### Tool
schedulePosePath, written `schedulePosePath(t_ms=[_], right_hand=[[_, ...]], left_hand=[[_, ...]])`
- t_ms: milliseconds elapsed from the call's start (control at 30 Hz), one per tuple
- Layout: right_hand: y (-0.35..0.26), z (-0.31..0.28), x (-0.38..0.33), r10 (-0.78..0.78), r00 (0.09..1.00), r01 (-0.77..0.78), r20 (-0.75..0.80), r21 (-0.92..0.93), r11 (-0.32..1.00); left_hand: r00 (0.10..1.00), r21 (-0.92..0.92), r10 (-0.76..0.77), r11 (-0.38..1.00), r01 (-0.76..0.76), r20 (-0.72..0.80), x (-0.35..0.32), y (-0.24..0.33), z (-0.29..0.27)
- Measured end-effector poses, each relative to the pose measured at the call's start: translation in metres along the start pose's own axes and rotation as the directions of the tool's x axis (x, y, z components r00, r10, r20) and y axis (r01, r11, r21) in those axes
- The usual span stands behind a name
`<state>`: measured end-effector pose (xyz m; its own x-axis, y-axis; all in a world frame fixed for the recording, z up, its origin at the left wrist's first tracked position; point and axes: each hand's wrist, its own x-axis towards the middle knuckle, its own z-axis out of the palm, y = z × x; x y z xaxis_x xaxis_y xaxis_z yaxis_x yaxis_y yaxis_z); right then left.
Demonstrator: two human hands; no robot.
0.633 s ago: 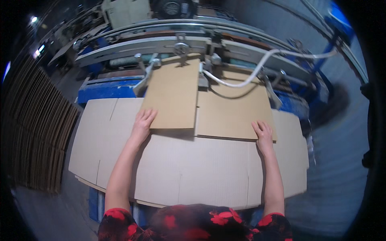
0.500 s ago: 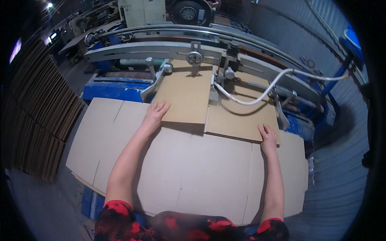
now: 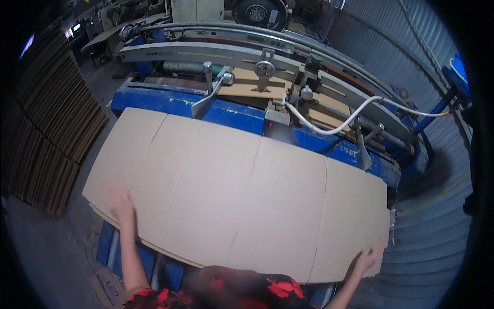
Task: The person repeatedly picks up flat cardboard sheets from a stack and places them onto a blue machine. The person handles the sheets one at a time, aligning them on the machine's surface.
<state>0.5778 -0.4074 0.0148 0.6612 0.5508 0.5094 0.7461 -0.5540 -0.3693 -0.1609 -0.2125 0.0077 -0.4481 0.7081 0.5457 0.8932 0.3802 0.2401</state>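
A large flat cardboard sheet (image 3: 231,190) with crease lines and slits lies in front of me on top of other sheets. Over its left part is my left hand (image 3: 119,205), its fingers smeared by motion. Near the right edge, my right hand (image 3: 368,257) has its fingers stretched apart, slightly blurred, with nothing visible in them. I cannot tell whether either hand touches the sheet. Beyond the stack, a folded cardboard piece (image 3: 252,85) lies under the crossbar of a blue machine (image 3: 231,116), and its right part (image 3: 324,110) shows behind a white hose.
Metal guide arms (image 3: 205,105) and a handwheel (image 3: 265,69) sit along the crossbar. The white hose (image 3: 329,131) loops to the right. A tall stack of cardboard (image 3: 56,123) stands at left; a corrugated wall (image 3: 437,232) runs along the right.
Both hands have let go of the folded cardboard and come back toward me, spreading outward over the flat sheet. The folded cardboard has moved away under the crossbar.
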Motion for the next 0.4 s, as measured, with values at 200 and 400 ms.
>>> schedulePosePath(t_ms=[200, 400], right_hand=[[0.048, -0.028, -0.086, 0.642, 0.765, -0.629, 0.052, 0.278, 0.726], [0.031, -0.024, -0.074, 0.656, 0.687, -0.62, 0.313, 0.723, 0.305]], left_hand=[[0.693, -0.591, -0.571, 0.397, 0.702, 0.44, -0.024, -0.082, 0.001], [0.632, -0.757, -0.505, -0.069, 0.649, 0.588, -0.005, -0.085, -0.006]])
